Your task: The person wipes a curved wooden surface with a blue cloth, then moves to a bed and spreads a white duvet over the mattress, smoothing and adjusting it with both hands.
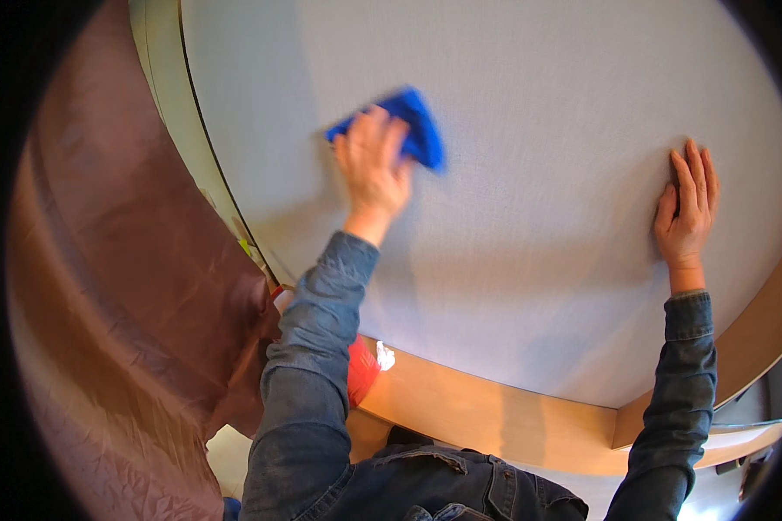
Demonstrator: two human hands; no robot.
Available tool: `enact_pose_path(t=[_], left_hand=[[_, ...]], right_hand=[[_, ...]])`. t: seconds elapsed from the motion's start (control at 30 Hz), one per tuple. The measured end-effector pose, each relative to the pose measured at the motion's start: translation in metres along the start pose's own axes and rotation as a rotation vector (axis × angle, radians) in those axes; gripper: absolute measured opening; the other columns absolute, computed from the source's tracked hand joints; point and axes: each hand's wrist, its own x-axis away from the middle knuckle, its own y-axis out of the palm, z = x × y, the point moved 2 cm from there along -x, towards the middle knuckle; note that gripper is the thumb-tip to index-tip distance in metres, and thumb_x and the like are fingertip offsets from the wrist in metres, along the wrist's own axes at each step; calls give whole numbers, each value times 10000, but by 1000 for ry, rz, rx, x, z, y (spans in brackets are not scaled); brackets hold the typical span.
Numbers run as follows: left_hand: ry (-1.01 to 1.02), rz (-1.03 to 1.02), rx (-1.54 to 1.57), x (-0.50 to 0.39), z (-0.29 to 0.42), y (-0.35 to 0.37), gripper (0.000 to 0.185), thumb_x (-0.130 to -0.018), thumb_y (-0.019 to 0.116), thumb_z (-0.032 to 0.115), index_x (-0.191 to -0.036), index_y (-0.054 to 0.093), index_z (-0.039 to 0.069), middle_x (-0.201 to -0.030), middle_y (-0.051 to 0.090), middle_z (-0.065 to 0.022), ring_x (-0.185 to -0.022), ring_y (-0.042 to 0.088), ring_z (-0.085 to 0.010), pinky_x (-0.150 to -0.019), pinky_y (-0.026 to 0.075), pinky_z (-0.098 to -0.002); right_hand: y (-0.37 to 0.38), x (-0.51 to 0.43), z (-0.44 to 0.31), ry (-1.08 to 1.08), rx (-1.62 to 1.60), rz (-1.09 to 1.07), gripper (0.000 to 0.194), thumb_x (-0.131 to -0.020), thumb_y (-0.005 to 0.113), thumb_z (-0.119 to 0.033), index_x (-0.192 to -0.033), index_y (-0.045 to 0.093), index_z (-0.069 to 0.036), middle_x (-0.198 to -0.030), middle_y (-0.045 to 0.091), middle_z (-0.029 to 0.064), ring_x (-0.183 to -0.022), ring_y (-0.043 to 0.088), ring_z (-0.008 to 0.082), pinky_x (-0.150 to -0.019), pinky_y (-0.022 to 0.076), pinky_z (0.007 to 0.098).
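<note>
A blue cloth (422, 130) lies flat under the fingers of my left hand (373, 163), pressed against a large pale grey, fabric-textured wall panel (528, 163). Motion blurs that hand and the cloth's edges. Farther right, my right hand (689, 202) rests on the same panel, holding nothing, its thumb apart from the fingers. The palms of both hands are hidden against the surface.
Along the panel's bottom runs a light wooden ledge (456, 391). On it, partly behind my left sleeve, are a red package (361, 371) and a crumpled white tissue (385, 356). A brown curtain (143, 215) hangs at left. Wooden shelving (756, 325) stands at right.
</note>
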Motion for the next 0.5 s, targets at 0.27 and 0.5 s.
enact_pose_path(t=[0.27, 0.5], left_hand=[[-1002, 258, 165, 80, -101, -12, 481, -883, 514, 241, -1286, 419, -5, -1267, 484, -225, -1157, 434, -391, -986, 327, -472], [-530, 132, 177, 134, 80, 7, 502, -871, 544, 233, -1305, 434, 7, -1405, 332, -246, -1279, 300, -426, -1035, 214, -535]], right_hand=[[2, -2, 1, -5, 7, 1, 342, -849, 506, -59, -1174, 606, -97, -1313, 530, 59, -1275, 416, 268, -1061, 331, 374], [2, -3, 4, -32, 8, -3, 347, -860, 499, -61, -1190, 598, -100, -1324, 519, 60, -1283, 405, 264, -1065, 323, 376]])
